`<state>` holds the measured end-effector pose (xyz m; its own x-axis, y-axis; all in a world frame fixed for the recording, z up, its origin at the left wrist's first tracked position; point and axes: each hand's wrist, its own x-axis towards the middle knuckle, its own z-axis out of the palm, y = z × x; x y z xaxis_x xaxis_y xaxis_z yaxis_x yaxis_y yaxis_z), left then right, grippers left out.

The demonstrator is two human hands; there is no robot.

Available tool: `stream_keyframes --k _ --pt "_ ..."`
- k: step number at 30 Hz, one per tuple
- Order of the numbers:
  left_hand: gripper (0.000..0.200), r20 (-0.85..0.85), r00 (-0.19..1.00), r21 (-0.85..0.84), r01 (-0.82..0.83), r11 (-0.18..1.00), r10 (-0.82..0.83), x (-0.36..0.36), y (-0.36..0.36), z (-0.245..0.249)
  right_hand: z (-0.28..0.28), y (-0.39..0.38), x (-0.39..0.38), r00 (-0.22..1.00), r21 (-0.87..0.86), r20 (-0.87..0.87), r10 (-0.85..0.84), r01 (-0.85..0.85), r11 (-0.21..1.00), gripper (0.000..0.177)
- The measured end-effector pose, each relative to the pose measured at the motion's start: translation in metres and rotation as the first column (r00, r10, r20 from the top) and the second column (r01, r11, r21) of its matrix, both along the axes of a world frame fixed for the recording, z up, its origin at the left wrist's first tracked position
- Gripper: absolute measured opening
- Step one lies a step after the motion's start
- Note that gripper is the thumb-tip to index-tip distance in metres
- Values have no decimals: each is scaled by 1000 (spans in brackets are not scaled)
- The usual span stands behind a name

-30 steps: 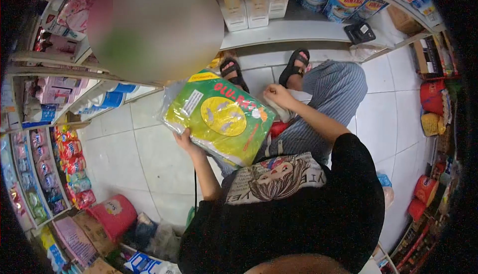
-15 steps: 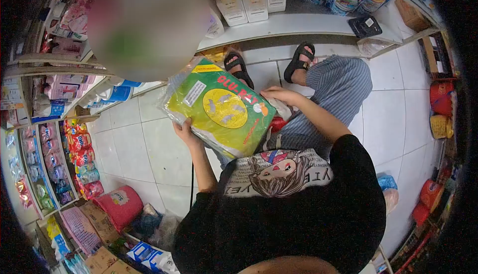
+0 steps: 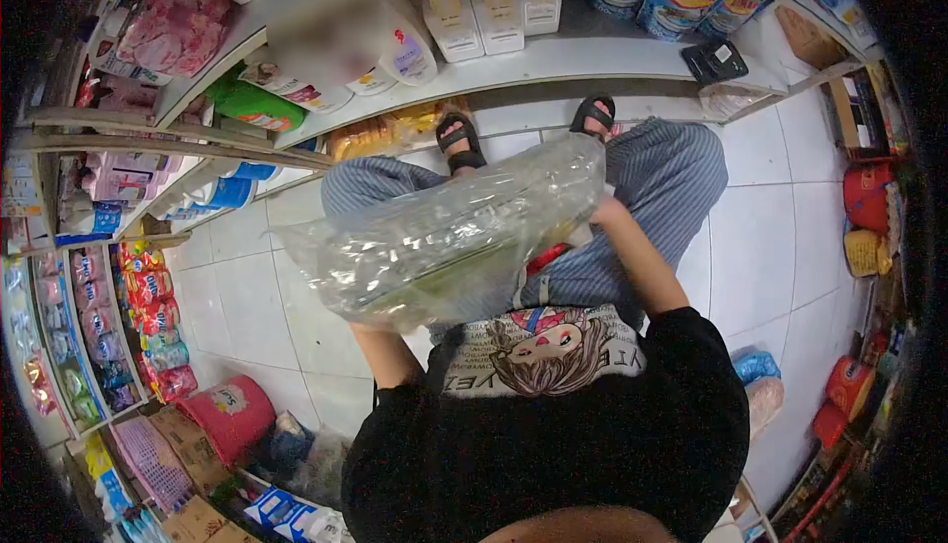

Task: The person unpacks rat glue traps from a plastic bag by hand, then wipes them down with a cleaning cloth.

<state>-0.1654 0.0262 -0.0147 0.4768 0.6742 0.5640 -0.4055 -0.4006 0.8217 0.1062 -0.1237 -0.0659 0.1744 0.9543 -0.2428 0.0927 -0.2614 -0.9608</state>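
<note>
A flat rat glue trap pack (image 3: 464, 281) in loose, shiny clear plastic (image 3: 425, 237) is tilted above my lap, its green side showing only faintly. My left forearm (image 3: 387, 353) reaches up to the lower left of the pack; the plastic hides that hand's fingers, which support it from below. At the pack's right end is my right hand (image 3: 614, 213), closed, with its fingertips partly hidden. Something whitish shows beside those fingers, too little to name. A red item (image 3: 546, 259) lies below the pack's right end, near my lap.
Shelves with white bottles (image 3: 407, 54) and blue detergent pouches (image 3: 681, 0) stand ahead. Packets (image 3: 148, 286) fill the left racks. A pink bucket (image 3: 229, 415) stands at lower left, and a blue bag (image 3: 756, 366) lies on the tiled floor (image 3: 755, 232) at right.
The pack has been tilted from its printed green-and-yellow face to a view of crinkled plastic. My left hand has gone behind it. My right hand has moved slightly right, away from the printed face.
</note>
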Motion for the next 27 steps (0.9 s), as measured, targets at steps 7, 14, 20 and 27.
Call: stream_keyframes --k 7,14,20,27 --pt "85 -174 971 92 -149 985 163 -11 -8 5 95 -9 13 890 380 -143 -434 454 806 50" --pt "84 -178 980 154 -57 986 85 -31 -5 -6 186 -5 -22 483 366 862 -150 -390 845 48" --pt "85 -244 967 115 -40 993 67 -28 -12 1 174 1 -28 607 577 746 -272 -386 720 28" --pt "83 -57 998 -213 18 977 -30 -36 0 5 162 7 -32 686 722 639 -348 -380 578 21"
